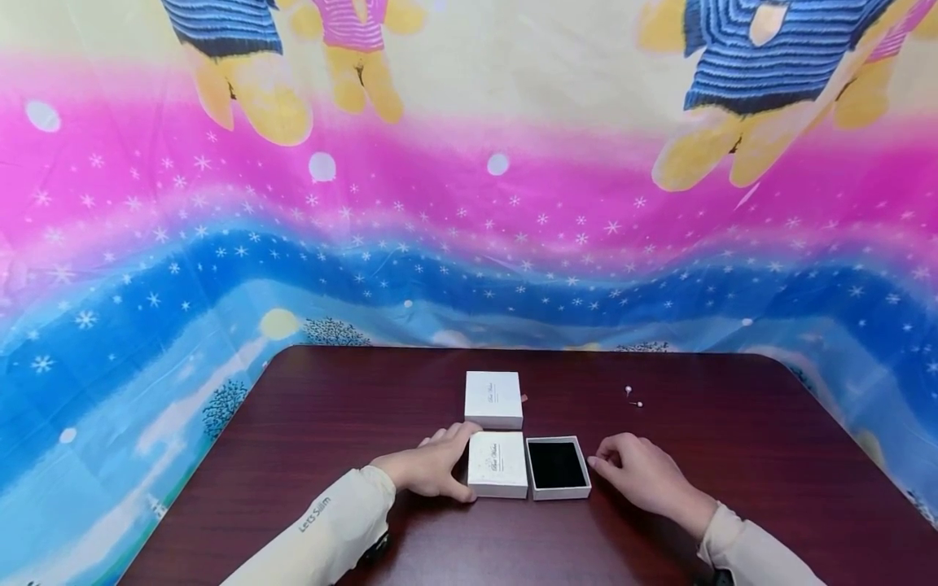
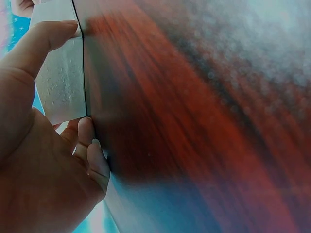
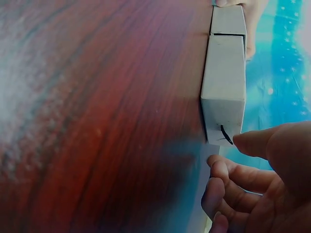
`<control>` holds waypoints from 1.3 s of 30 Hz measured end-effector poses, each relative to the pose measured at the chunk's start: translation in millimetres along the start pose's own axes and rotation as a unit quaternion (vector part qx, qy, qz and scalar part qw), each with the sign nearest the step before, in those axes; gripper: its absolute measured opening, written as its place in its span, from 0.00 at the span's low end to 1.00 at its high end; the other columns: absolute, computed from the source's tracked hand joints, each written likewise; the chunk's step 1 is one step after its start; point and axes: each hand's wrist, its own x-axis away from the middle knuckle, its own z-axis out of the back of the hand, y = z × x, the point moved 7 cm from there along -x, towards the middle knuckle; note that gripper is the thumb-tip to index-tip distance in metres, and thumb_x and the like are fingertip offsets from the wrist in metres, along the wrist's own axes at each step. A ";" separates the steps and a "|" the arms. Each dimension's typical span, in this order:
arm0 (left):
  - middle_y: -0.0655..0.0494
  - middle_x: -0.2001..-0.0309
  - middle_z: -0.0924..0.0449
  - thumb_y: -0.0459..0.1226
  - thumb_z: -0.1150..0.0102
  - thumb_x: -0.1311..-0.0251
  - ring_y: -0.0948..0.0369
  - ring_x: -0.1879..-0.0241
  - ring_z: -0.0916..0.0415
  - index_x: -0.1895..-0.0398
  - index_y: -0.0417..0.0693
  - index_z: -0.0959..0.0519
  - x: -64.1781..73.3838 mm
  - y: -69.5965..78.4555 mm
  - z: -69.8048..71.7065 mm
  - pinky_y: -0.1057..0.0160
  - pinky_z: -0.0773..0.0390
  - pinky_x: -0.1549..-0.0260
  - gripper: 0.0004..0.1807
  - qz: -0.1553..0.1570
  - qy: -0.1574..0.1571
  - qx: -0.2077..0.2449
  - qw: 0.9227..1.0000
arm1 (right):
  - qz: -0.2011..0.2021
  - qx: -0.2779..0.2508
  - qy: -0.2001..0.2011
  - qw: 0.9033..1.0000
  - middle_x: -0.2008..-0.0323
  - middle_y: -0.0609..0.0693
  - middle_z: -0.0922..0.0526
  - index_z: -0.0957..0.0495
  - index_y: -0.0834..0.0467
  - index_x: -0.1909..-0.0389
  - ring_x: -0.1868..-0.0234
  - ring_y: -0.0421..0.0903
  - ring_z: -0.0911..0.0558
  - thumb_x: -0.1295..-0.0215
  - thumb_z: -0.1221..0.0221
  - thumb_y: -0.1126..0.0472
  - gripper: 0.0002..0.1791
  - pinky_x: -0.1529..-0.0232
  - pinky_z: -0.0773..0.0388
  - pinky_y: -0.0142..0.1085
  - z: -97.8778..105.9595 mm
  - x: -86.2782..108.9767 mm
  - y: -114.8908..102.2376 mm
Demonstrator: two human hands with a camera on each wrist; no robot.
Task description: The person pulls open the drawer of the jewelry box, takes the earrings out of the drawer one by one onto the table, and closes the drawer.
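My left hand [image 1: 434, 464] holds a white box lid [image 1: 497, 457] with printed script, thumb at its near left corner and fingers at the far one. In the left wrist view the thumb [image 2: 58, 35] rests along the lid's pale side. Just right of the lid is an open white box [image 1: 558, 494] with a black insert [image 1: 557, 465]. Beside its right wall is my right hand [image 1: 648, 474], fingers loosely bent. In the right wrist view a thin black loop [image 3: 226, 134] sticks out of the box wall, the thumb tip right at it.
Behind the lid stands another white box [image 1: 493, 396] with printed script and a small tab at its right side. Two small pearl stud earrings [image 1: 639, 404] lie on the dark wooden table [image 1: 352, 391] at the back right. A patterned cloth [image 1: 469, 203] hangs behind.
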 end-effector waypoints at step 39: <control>0.56 0.39 0.32 0.47 0.25 0.51 0.56 0.43 0.36 0.32 0.54 0.42 -1.0 0.5 -0.7 0.53 0.37 0.43 0.46 -0.001 0.000 0.000 1.000 | 0.110 -0.199 -0.131 0.965 0.77 0.47 0.22 0.18 0.65 0.62 0.81 0.34 0.29 0.29 0.46 0.66 0.08 0.77 0.28 0.31 -15.5 -10.0 2.0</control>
